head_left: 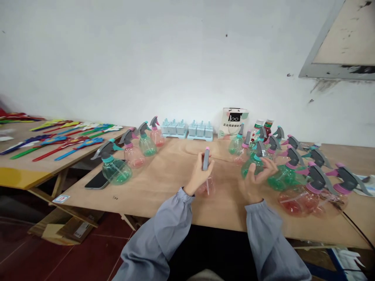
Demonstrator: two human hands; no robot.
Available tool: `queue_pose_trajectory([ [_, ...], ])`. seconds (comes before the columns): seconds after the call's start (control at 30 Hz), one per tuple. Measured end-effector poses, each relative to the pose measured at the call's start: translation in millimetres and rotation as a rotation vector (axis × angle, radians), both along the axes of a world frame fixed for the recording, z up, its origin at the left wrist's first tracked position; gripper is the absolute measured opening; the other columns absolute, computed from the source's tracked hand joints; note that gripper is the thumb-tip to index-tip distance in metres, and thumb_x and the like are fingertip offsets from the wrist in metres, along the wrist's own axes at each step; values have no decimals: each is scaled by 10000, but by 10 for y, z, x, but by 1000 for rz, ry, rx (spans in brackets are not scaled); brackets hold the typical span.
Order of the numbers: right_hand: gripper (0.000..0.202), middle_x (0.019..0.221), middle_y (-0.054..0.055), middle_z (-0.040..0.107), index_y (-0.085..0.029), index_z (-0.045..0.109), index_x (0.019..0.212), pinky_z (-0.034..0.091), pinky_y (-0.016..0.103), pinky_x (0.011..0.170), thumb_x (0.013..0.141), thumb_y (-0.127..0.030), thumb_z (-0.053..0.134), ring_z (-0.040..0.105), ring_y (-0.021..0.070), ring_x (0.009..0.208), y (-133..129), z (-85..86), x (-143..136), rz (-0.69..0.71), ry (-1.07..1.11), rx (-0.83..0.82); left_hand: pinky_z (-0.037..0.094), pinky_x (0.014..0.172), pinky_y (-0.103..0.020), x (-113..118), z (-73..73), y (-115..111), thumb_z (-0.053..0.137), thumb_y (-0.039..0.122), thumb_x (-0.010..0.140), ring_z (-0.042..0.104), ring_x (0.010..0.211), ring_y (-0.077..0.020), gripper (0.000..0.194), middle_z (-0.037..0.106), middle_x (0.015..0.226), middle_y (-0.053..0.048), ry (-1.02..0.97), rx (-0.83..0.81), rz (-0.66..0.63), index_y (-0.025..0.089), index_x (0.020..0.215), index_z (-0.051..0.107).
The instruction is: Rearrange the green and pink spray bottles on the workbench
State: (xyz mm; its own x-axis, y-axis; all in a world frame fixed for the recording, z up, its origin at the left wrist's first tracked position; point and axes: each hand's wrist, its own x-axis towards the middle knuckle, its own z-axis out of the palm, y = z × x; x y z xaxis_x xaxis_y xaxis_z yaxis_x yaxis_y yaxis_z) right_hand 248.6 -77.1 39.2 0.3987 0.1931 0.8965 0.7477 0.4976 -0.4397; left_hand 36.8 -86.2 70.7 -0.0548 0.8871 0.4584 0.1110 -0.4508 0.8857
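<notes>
My left hand (197, 178) is wrapped round the neck of a pink spray bottle (208, 189), upright at the middle of the table. Its grey trigger head sticks up above my fingers, and they hide part of the bottle. To the right, my right hand (258, 175) is raised with its fingers apart and nothing in them. Just behind that hand is a green spray bottle (247, 167) with a grey head, partly covered by my fingers. Several more pink and green spray bottles (299, 201) crowd the table's right side.
On the left stand several more spray bottles (117, 171), one beside a dark phone (97, 181). Pale blue ice-pop moulds (200, 132) and a printed card bag (233, 124) line the wall. Colourful hand-shaped clappers (79, 145) cover the left table. A black cable (356, 226) crosses the right edge.
</notes>
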Motion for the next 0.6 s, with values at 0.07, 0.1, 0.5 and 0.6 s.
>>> queue_pose_trajectory([
  [0.07, 567, 1372, 198, 497, -186, 484, 1338, 405, 603, 1061, 868, -464, 637, 463, 351, 1313, 120, 32, 224, -132, 107, -47, 486, 972, -380, -97, -4, 34, 662, 326, 854, 673, 1009, -213, 210, 689, 1042, -67, -16, 37, -9, 219, 1014, 578],
  [0.1, 651, 1366, 217, 506, -168, 473, 1339, 385, 610, 1069, 819, -499, 683, 468, 366, 1301, 192, 25, 321, -152, 123, -111, 480, 979, -373, -143, -5, 59, 670, 327, 843, 668, 1017, -211, 208, 684, 1011, -57, -36, 52, -3, 218, 1005, 597],
  [0.5, 260, 876, 70, 588, -220, 565, 923, 485, 428, 830, 885, -476, 576, 570, 258, 871, 222, -164, 22, 189, -241, -370, 449, 613, -217, -616, 217, -2, 752, 313, 621, 644, 1159, -285, 351, 743, 1085, -103, -363, -388, -287, 182, 944, 704],
  [0.6, 222, 862, 67, 574, -229, 555, 922, 491, 424, 817, 920, -451, 543, 566, 259, 872, 182, -208, -156, 235, -290, -333, 371, 504, -192, -641, 265, -55, 674, 219, 557, 689, 972, -249, 305, 750, 938, -88, -395, -414, -350, 170, 857, 692],
])
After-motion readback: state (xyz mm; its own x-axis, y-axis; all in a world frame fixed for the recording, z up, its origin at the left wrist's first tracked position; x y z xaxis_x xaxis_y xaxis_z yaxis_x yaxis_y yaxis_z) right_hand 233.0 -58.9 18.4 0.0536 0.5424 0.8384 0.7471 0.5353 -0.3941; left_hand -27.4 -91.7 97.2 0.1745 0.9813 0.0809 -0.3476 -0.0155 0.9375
